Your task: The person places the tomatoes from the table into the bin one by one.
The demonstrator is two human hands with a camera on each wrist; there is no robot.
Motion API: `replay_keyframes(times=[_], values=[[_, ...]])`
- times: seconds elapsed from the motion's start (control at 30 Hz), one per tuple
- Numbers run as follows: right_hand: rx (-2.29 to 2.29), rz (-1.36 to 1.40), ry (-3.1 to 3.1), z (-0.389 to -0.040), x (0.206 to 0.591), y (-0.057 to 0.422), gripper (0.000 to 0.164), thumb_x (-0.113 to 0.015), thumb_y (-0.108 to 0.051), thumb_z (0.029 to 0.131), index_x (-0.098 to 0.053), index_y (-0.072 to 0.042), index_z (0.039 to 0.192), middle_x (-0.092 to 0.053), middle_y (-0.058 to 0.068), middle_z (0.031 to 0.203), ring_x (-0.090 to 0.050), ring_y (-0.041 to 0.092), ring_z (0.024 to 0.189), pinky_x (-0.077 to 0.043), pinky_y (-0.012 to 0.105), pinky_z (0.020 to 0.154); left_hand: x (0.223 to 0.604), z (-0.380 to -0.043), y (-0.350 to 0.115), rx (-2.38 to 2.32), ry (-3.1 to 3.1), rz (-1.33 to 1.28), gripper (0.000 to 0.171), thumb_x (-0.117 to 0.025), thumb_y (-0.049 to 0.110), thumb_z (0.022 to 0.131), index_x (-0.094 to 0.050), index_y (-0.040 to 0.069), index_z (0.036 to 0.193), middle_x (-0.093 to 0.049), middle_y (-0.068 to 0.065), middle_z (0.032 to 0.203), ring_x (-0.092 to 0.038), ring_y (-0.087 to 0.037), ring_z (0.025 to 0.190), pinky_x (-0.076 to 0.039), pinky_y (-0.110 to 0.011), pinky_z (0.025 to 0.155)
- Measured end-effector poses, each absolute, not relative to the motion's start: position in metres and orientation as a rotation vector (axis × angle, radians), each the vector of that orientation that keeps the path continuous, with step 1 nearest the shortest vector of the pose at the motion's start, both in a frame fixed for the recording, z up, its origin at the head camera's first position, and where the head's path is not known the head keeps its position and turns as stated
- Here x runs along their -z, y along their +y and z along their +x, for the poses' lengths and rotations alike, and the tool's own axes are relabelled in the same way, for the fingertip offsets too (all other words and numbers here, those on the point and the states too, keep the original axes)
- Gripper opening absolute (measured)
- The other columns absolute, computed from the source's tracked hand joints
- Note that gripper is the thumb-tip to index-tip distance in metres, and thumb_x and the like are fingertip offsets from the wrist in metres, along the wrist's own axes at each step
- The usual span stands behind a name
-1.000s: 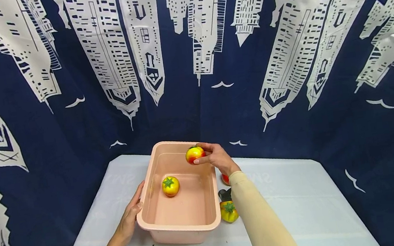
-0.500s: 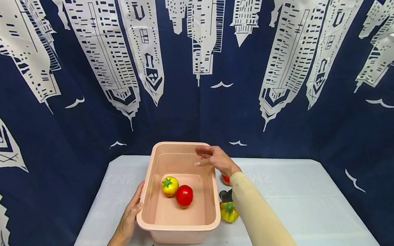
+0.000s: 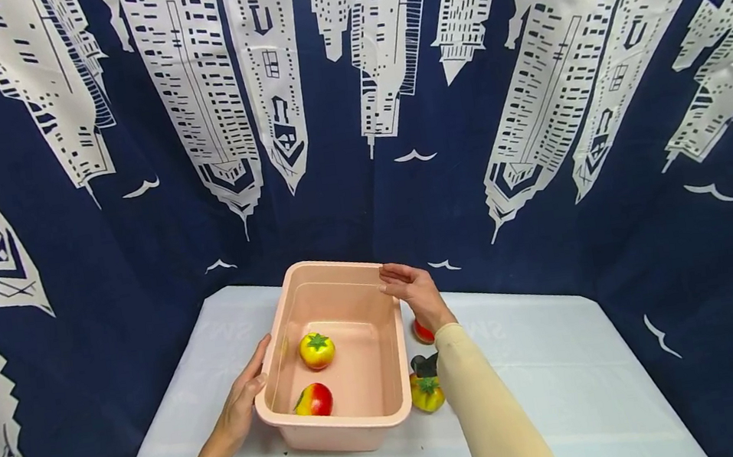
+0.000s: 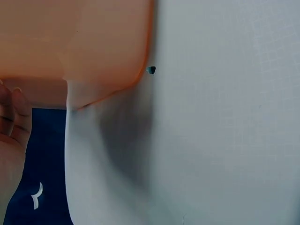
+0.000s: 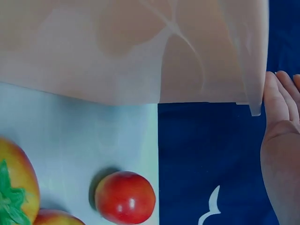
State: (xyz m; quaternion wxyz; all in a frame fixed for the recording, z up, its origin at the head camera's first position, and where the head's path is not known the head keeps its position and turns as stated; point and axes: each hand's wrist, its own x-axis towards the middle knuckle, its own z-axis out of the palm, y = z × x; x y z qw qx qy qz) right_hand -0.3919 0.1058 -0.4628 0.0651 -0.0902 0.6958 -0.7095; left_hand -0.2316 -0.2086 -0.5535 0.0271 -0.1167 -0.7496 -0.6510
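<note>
A pink plastic bin (image 3: 336, 423) stands on the white table. My left hand (image 3: 243, 403) holds its left side, the thumb at the rim and the fingers along the outer wall. At the far right rim, my right hand (image 3: 417, 295) has its fingers extended over the edge with nothing in them. Inside the bin lie two tomatoes: a yellow one (image 3: 317, 351) with a green star-shaped top, and a red and yellow one (image 3: 316, 400) on its side by the near wall. In the right wrist view, the right hand (image 5: 283, 122) is beside the bin's corner.
Right of the bin, a red tomato (image 5: 125, 197) and a yellow tomato (image 3: 426, 393) lie on the white table (image 3: 589, 384). A black object (image 3: 422, 365) sits between them, partly hidden by the sleeve. A dark blue cloth (image 3: 419, 206) printed with buildings hangs behind.
My right hand let go of the red and yellow tomato, which fell into the bin and rolled to the near wall. The hand then drew slightly right. The left hand stayed in place.
</note>
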Motion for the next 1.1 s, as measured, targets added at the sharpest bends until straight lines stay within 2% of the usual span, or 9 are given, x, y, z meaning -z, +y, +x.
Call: replay_keyframes(times=[0.1, 0.2, 0.37, 0.5, 0.63, 0.83, 0.97, 1.03, 1.1], values=[[2.267, -0.207, 2.027, -0.394, 0.467, 0.107, 0.052, -0.065, 0.004, 0.085, -0.052, 0.003, 0.135, -0.055, 0.02, 0.14, -0.053, 0.028, 0.13, -0.05, 0.024, 0.097, 0.555, -0.232, -0.21, 2.021, -2.286, -0.413, 0.06, -0.032, 0.026, 0.098, -0.019, 0.025, 0.156, -0.01, -0.005, 0.165, -0.018, 0.006, 0.142, -0.021, -0.007, 0.105], [2.397, -0.14, 1.952, -0.396, 0.469, 0.11, 0.051, -0.064, 0.004, 0.086, -0.051, 0.005, 0.135, -0.053, 0.022, 0.141, -0.052, 0.03, 0.131, -0.049, 0.024, 0.097, 0.555, -0.232, -0.21, 2.021, -2.257, -0.46, 0.06, -0.031, 0.025, 0.098, -0.019, 0.023, 0.157, -0.01, -0.009, 0.165, -0.02, 0.012, 0.138, -0.021, -0.004, 0.103], [2.478, 0.05, 1.962, -0.396, 0.48, 0.122, 0.049, -0.064, 0.001, 0.087, -0.052, 0.005, 0.134, -0.054, 0.022, 0.139, -0.054, 0.031, 0.128, -0.046, 0.031, 0.102, 0.554, -0.231, -0.208, 2.008, -2.288, -0.44, 0.06, -0.03, 0.026, 0.098, -0.019, 0.025, 0.157, -0.01, -0.007, 0.165, -0.016, -0.013, 0.148, -0.021, -0.006, 0.103], [2.393, 0.201, 2.101, -0.394, 0.491, 0.134, 0.047, -0.068, -0.006, 0.086, -0.056, 0.003, 0.13, -0.058, 0.019, 0.135, -0.058, 0.028, 0.122, -0.044, 0.035, 0.106, 0.553, -0.23, -0.208, 1.982, -2.325, -0.415, 0.059, -0.03, 0.026, 0.098, -0.019, 0.026, 0.156, -0.011, -0.008, 0.165, -0.015, -0.028, 0.148, -0.023, -0.014, 0.106], [2.29, 0.301, 2.246, -0.391, 0.503, 0.145, 0.047, -0.069, -0.009, 0.086, -0.056, 0.003, 0.13, -0.057, 0.022, 0.135, -0.059, 0.031, 0.118, -0.043, 0.038, 0.107, 0.553, -0.229, -0.208, 1.965, -2.339, -0.392, 0.06, -0.03, 0.026, 0.097, -0.02, 0.027, 0.156, -0.012, -0.007, 0.165, -0.017, -0.019, 0.148, -0.02, -0.037, 0.114], [2.139, 0.441, 2.376, -0.388, 0.523, 0.162, 0.052, -0.069, -0.011, 0.085, -0.054, 0.002, 0.133, -0.055, 0.021, 0.137, -0.055, 0.033, 0.123, -0.04, 0.042, 0.111, 0.553, -0.23, -0.208, 1.981, -2.328, -0.373, 0.06, -0.03, 0.026, 0.097, -0.021, 0.027, 0.156, -0.013, -0.005, 0.165, -0.018, -0.019, 0.148, -0.022, -0.027, 0.112], [2.073, 0.463, 2.436, -0.39, 0.533, 0.168, 0.057, -0.069, -0.011, 0.084, -0.051, 0.002, 0.136, -0.052, 0.02, 0.141, -0.048, 0.034, 0.131, -0.037, 0.043, 0.113, 0.553, -0.23, -0.209, 1.988, -2.322, -0.358, 0.06, -0.029, 0.027, 0.097, -0.021, 0.029, 0.156, -0.014, -0.003, 0.164, -0.022, 0.0, 0.143, -0.023, -0.028, 0.112], [2.043, 0.477, 2.457, -0.392, 0.538, 0.171, 0.059, -0.068, -0.01, 0.084, -0.049, 0.003, 0.138, -0.05, 0.021, 0.143, -0.045, 0.036, 0.134, -0.036, 0.044, 0.113, 0.553, -0.229, -0.208, 1.992, -2.319, -0.356, 0.06, -0.029, 0.027, 0.096, -0.021, 0.029, 0.156, -0.014, -0.003, 0.164, -0.023, 0.01, 0.138, -0.023, -0.038, 0.114], [2.004, 0.491, 2.47, -0.393, 0.545, 0.172, 0.06, -0.067, -0.009, 0.084, -0.048, 0.003, 0.139, -0.048, 0.022, 0.145, -0.043, 0.036, 0.135, -0.035, 0.045, 0.114, 0.553, -0.229, -0.208, 1.988, -2.317, -0.358, 0.06, -0.029, 0.027, 0.096, -0.021, 0.029, 0.156, -0.013, -0.003, 0.164, -0.023, 0.005, 0.141, -0.023, -0.044, 0.114]])
